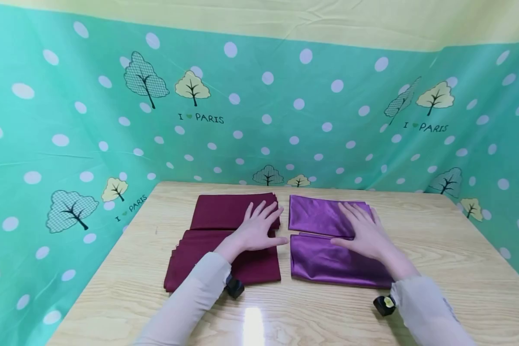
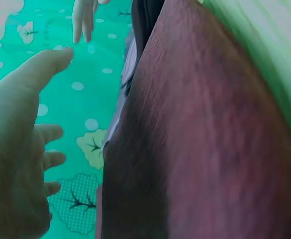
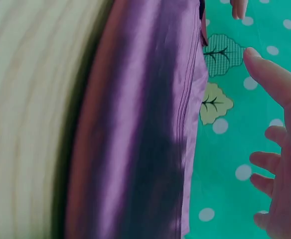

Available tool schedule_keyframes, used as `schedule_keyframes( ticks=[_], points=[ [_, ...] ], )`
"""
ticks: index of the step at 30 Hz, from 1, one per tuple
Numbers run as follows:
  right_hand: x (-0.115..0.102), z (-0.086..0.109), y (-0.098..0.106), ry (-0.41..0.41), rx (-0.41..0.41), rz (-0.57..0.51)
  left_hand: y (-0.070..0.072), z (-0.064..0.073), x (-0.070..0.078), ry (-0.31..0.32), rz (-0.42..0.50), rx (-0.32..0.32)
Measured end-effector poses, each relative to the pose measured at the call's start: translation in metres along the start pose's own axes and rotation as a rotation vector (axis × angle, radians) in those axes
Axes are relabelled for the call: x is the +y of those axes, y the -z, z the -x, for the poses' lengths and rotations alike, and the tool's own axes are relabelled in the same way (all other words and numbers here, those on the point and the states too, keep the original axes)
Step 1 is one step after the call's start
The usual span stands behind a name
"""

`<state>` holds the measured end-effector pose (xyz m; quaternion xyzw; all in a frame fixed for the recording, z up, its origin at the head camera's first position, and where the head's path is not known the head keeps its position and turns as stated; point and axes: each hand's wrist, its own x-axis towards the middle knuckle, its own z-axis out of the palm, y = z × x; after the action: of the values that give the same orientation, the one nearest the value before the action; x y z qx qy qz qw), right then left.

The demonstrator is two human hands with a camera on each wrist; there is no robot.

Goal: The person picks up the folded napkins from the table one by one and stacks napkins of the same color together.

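On the left lie two folded maroon cloths, a back one [image 1: 220, 211] and a front one [image 1: 194, 262], edge to edge. To their right are two folded shiny purple cloths, a back one [image 1: 311, 214] and a front one [image 1: 324, 266]. Fingers spread, my left hand [image 1: 259, 229] is over the maroon pair; a gap shows between hand [image 2: 16, 149] and maroon cloth [image 2: 225, 129] in the left wrist view. My right hand [image 1: 365, 235] is over the purple pair, fingers extended. The right wrist view shows that hand [image 3: 285, 154] apart from the purple cloth [image 3: 135, 124].
All the cloths lie on a light wood table [image 1: 432, 240]. Behind and at both sides hangs a green dotted curtain [image 1: 277, 125] with printed trees. A small black wrist camera sits under each sleeve, left [image 1: 235, 287] and right [image 1: 385, 305].
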<state>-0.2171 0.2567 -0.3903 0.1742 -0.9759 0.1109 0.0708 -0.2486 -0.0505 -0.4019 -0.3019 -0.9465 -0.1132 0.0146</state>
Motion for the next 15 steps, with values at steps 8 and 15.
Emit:
schedule_keyframes(
  ticks=[8,15],
  points=[
    [0.013,0.012,0.0,0.003,0.026,-0.016,-0.012,-0.01,0.012,-0.043,0.021,0.028],
    [0.021,0.02,-0.001,-0.021,0.008,-0.031,-0.017,-0.016,0.025,-0.055,0.033,0.003]
  ],
)
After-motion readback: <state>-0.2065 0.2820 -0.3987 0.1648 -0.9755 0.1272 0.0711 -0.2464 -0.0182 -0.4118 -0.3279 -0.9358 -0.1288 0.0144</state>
